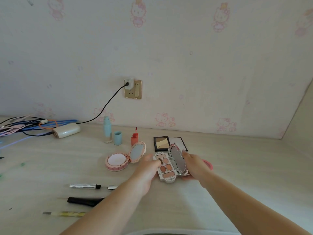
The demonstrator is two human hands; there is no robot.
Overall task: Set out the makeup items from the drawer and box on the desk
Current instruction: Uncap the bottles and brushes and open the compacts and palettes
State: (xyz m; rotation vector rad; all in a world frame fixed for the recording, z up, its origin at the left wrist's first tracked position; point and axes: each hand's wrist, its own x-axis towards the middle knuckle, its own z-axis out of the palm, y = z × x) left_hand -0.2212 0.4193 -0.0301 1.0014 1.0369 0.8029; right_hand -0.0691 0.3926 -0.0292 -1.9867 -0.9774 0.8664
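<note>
The pale wood-grain surface (220,167) carries the makeup laid out near the wall. Left of centre a round pink cushion compact (118,161) lies open, white puff showing in its base, mirror lid tilted back. Both hands meet at an ornate eyeshadow palette (165,167), opened, its pans filled with peach and brown shades. The left hand (147,172) steadies the palette's left edge with fingers lightly curled against it; the right hand (194,165) grips the raised mirror lid. Behind sits an open black highlighter palette (161,143) holding beige powder. A blue bottle (107,129), its cap (117,137) beside it, and a red lip gloss (134,137) stand upright.
</note>
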